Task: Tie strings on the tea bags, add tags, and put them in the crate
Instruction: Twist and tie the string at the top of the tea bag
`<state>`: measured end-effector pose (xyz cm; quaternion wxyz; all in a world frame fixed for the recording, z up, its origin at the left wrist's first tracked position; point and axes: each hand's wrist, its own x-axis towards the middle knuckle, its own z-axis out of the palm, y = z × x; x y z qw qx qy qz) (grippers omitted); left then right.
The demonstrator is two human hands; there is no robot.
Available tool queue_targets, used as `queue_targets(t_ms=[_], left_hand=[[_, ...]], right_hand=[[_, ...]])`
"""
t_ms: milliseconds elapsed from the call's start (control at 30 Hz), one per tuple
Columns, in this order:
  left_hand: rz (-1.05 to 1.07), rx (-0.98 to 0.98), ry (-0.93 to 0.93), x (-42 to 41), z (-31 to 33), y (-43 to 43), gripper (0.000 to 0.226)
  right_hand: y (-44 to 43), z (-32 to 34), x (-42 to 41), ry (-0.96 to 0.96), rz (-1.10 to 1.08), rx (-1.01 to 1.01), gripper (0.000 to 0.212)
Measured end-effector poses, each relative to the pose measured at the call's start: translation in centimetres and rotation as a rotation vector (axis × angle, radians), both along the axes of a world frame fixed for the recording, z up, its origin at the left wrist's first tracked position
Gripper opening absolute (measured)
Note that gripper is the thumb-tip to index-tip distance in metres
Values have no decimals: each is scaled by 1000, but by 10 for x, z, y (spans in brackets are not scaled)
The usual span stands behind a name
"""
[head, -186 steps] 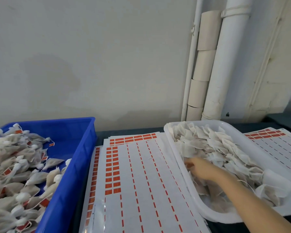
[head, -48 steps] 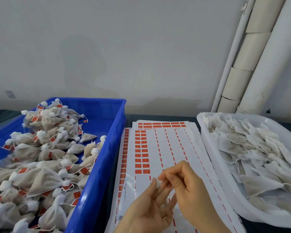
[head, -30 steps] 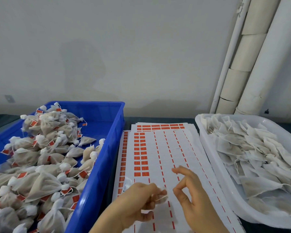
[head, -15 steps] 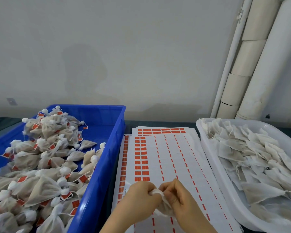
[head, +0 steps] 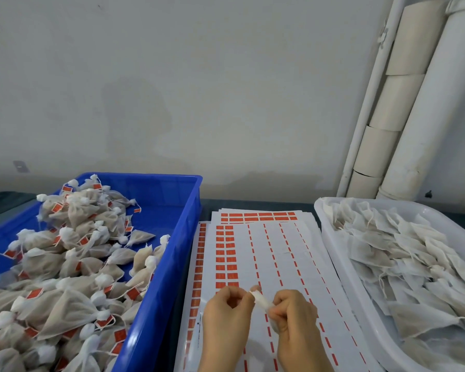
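- Both hands meet over the tag sheets (head: 266,253) near the surface's front edge.
- The left hand (head: 227,315) and right hand (head: 293,315) each pinch one white tea bag (head: 261,299) stretched between them.
- The blue crate (head: 177,237), at the left edge, holds tied, tagged bags.
- The white tray (head: 330,237), at the right edge, holds untied bags.
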<state>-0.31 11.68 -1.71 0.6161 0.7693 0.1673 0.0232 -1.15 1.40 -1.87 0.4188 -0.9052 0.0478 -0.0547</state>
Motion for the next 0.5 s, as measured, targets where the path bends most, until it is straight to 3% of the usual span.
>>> queue_targets(t_ms=[133,233,367,433,500], left_hand=[[42,-355,309,0,1,-6,17],[83,-628,511,0,8,-9,26],[-24,-705,568,-2,11,-12,29],[-100,-663,563,-2,13,-13,35],[-175,-522,528,1,6,-11,43]], right_hand=[[-5,-6,8,50,-31,-134,24],[-6,2,10,195,-12,-254,22],[-7,-5,2,103,-26,-270,18],[-4,-8,-6,-88,-43,-298,18],[1,-9,-13,-303,-80,-386,53]])
